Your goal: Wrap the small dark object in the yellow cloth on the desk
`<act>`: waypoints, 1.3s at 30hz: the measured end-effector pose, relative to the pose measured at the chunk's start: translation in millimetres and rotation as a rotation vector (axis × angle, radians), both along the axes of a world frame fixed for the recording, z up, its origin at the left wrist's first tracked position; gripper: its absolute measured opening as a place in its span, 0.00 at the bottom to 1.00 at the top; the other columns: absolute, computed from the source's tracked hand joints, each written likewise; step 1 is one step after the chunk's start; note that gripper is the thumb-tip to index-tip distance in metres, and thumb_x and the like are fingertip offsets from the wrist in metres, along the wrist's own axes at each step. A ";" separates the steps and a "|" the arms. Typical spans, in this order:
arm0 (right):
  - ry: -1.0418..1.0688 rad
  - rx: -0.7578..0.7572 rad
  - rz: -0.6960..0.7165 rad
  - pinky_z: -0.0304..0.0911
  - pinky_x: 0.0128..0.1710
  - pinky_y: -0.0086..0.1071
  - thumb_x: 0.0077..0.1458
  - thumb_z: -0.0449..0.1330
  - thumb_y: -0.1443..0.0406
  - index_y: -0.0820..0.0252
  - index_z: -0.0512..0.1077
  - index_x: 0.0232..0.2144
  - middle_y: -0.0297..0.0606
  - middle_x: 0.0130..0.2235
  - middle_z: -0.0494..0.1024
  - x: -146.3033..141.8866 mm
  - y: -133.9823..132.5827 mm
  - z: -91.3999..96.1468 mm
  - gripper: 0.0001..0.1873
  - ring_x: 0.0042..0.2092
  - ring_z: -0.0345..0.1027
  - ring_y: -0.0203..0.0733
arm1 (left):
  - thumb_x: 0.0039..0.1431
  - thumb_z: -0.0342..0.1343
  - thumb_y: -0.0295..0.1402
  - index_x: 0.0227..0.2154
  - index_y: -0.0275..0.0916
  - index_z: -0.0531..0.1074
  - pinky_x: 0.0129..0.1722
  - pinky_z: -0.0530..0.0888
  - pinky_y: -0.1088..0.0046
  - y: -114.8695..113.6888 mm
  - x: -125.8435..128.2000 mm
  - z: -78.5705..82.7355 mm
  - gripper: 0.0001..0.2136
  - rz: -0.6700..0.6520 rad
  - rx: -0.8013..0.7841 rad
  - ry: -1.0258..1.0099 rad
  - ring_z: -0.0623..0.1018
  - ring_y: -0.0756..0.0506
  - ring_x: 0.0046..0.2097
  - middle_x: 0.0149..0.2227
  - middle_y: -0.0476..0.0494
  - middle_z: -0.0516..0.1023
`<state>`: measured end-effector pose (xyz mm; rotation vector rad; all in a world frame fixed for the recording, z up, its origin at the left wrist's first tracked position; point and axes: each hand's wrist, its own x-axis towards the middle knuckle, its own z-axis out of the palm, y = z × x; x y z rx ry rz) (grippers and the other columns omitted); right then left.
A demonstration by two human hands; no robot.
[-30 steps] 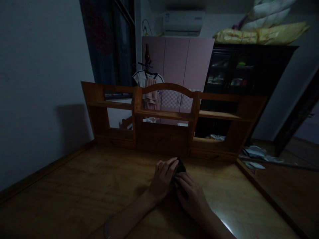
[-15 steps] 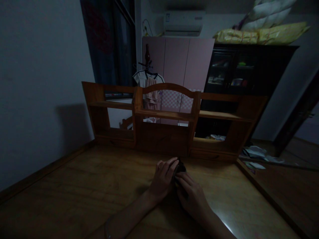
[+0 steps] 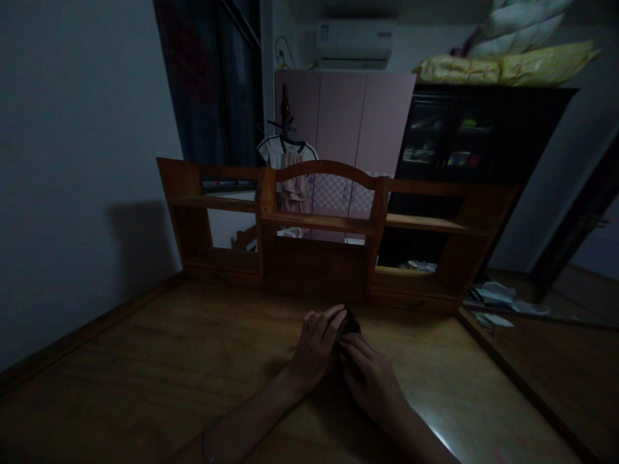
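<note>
The room is dim. My left hand [image 3: 316, 348] and my right hand [image 3: 370, 377] meet on the wooden desk [image 3: 159, 374], a little in front of the shelf unit. Both have their fingers curled around a small dark object [image 3: 349, 325] held between them. Only its top edge shows above the fingertips, and I cannot make out what it is. A thin bracelet sits on my left forearm.
A low wooden shelf unit [image 3: 319, 222] with an arched middle section stands along the back of the desk. Behind it are a pink wardrobe [image 3: 348, 122], hanging clothes, and a dark glass-fronted cabinet [image 3: 454, 135] topped with bundles. Papers [image 3: 493, 296] lie at the right.
</note>
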<state>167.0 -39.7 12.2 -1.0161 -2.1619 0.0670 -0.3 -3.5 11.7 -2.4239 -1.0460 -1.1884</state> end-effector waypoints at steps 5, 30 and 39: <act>0.006 -0.011 0.005 0.67 0.52 0.42 0.51 0.52 0.77 0.57 0.69 0.51 0.43 0.51 0.73 -0.3 0.1 0.5 0.25 0.54 0.65 0.47 | 0.63 0.43 0.25 0.62 0.35 0.54 0.58 0.56 0.59 0.1 0.4 1.1 0.24 0.007 0.029 -0.008 0.65 0.41 0.58 0.60 0.33 0.64; -0.166 0.101 -0.011 0.61 0.60 0.48 0.54 0.51 0.77 0.61 0.58 0.61 0.47 0.64 0.60 4.9 2.8 5.5 0.32 0.65 0.51 0.50 | 0.59 0.52 0.26 0.62 0.38 0.55 0.58 0.57 0.58 4.7 2.3 -0.6 0.28 0.005 -0.072 -0.074 0.66 0.39 0.58 0.59 0.34 0.64; -0.170 0.152 0.011 0.64 0.58 0.48 0.56 0.50 0.77 0.63 0.59 0.61 0.49 0.61 0.64 6.0 5.8 0.7 0.30 0.63 0.55 0.51 | 0.58 0.51 0.24 0.62 0.37 0.53 0.58 0.58 0.59 1.3 2.8 0.6 0.29 0.003 -0.058 -0.083 0.66 0.40 0.58 0.59 0.34 0.64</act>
